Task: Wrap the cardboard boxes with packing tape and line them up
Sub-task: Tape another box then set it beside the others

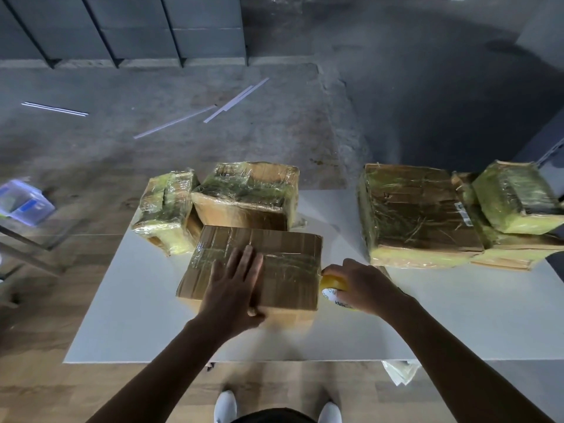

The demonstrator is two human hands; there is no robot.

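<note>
The left hand (235, 285) lies flat, fingers straight, pressing down on the box (283, 267). The box's long axis runs left to right across the table (137, 300). The tape roll (331, 283) sits just beside its right end, and the right hand (363, 285) grips it with curled fingers.

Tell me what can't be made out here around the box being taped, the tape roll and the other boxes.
All in the head view:
The tape roll is mostly covered by the right hand; its label cannot be read whole.
The front box has part of its top hidden by the left hand.
The stacked boxes are cut off by the right edge.
The blue container is blurred at the left edge; contents unclear.
</note>
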